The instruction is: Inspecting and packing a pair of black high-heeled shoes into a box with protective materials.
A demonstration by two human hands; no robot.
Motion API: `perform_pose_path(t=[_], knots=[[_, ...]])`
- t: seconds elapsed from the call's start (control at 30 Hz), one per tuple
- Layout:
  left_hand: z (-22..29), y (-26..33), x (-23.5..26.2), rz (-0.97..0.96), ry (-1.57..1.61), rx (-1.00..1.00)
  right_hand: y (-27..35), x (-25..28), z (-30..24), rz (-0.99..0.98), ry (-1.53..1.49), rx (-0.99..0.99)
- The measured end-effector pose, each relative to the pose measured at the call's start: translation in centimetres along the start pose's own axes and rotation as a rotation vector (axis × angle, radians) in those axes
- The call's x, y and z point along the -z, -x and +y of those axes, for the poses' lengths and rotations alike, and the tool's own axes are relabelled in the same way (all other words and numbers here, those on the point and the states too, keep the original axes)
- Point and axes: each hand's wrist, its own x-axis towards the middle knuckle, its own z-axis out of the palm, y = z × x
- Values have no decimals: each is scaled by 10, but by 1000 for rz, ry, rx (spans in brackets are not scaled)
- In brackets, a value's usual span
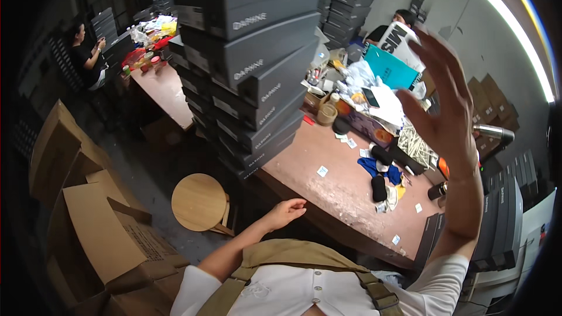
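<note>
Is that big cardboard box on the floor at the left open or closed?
Open. The cardboard box has its top flaps folded up and outward, beside the round wooden stool. What it holds cannot be seen.

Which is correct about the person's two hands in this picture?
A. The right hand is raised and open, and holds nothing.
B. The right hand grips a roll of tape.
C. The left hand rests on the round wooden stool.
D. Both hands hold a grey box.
A: the right hand is lifted with fingers spread and empty, while the left hand hangs open near the table edge, apart from the stool.

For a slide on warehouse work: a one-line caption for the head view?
Right hand raised open, left hand empty by the worn table, beside a leaning stack of grey boxes.
</note>
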Motion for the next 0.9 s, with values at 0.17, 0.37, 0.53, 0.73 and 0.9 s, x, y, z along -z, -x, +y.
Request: perform_pose_path(t=[0.17,0.37,0.53,0.73,0.9], knots=[[-29,76,66,263,116,-6,-197,-66,-26,306,28,183],[-34,78,97,304,182,-47,-327,-96,-5,88,183,-113],[-29,75,105,265,167,-82,-347,-93,13,2,284,22],[-1,43,92,197,90,-161,-300,-46,24,-131,350,-92],[58,0,58,85,43,-398,-176,27,58,-44,232,-47]])
